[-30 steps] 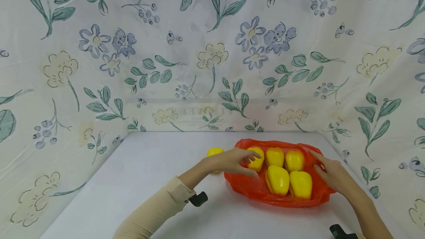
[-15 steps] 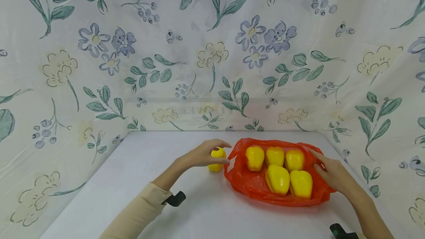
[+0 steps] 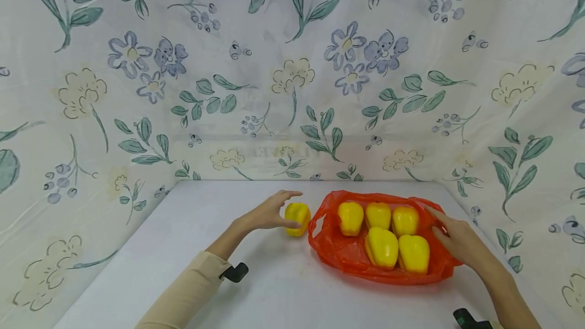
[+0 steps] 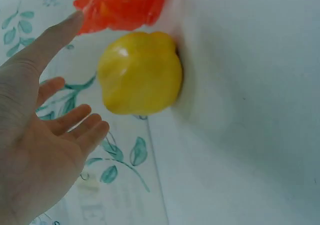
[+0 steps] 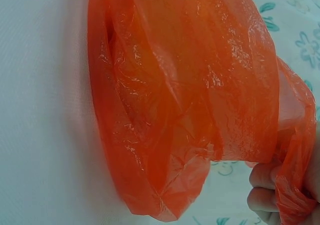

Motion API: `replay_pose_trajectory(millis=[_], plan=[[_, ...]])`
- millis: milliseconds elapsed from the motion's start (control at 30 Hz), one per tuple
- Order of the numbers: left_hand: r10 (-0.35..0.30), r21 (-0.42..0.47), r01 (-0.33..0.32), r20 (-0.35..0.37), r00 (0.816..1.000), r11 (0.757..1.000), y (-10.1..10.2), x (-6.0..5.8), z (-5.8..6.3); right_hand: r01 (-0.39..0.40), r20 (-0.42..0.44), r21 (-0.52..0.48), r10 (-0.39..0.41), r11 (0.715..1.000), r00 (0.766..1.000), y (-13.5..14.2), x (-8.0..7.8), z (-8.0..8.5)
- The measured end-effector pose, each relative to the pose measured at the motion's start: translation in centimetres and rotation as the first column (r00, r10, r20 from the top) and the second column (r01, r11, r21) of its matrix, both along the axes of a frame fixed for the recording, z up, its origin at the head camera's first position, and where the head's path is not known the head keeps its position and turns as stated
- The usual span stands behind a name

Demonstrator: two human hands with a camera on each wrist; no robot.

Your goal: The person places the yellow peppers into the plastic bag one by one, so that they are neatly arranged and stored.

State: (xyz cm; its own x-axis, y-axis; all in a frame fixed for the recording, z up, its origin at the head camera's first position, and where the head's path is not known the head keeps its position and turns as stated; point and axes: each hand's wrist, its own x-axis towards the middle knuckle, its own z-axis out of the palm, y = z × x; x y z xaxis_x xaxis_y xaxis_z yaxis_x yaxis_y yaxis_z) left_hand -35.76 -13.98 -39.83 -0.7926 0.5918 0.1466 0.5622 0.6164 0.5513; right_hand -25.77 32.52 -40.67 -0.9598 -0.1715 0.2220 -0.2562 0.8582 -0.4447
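Note:
A single yellow bell pepper (image 3: 299, 212) lies on the white table left of a red plastic bag (image 3: 345, 255). My left hand (image 3: 268, 213) is beside this pepper, thumb and fingers spread around its left side. In the left wrist view, a gap shows between the hand (image 4: 55, 130) and the pepper (image 4: 142, 75). Several more yellow bell peppers (image 3: 382, 248) rest in the bag's wide mouth. At the bag's right side, my right hand (image 3: 460, 240) grips its edge. Curled fingers (image 5: 262, 195) hold a gathered strip of the bag (image 5: 200, 85) in the right wrist view.
The white table (image 3: 192, 248) ends at a floral-patterned curtain (image 3: 292, 90) behind and at the sides. A bag handle loop (image 3: 319, 225) stands up between the lone pepper and the bagged ones. Black wrist devices (image 3: 235, 272) sit on both forearms.
My left hand has moved left from over the bag and its peppers to the lone pepper outside. The right hand keeps its grip on the bag in the same place.

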Motion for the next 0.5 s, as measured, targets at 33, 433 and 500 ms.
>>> replay_pose_trajectory(millis=[33, 433, 500], plan=[[0.002, 0.000, -0.002, 0.005, 1.000, 1.000, -0.1, -0.2, -0.2, 0.003, 0.007, -0.002, -0.003, 1.000, 1.000, 0.0, 0.0, -0.1], [-0.019, -0.006, 0.020, 0.101, 0.995, 1.000, -0.7, -1.7, -1.8, -0.005, -0.032, 0.009, 0.005, 1.000, 0.999, 0.1, 0.0, -0.3], [-0.012, -0.008, 0.013, 0.121, 0.993, 1.000, -0.7, -1.8, -2.0, -0.008, -0.050, 0.013, 0.009, 1.000, 0.999, 0.1, 0.0, -0.3]])
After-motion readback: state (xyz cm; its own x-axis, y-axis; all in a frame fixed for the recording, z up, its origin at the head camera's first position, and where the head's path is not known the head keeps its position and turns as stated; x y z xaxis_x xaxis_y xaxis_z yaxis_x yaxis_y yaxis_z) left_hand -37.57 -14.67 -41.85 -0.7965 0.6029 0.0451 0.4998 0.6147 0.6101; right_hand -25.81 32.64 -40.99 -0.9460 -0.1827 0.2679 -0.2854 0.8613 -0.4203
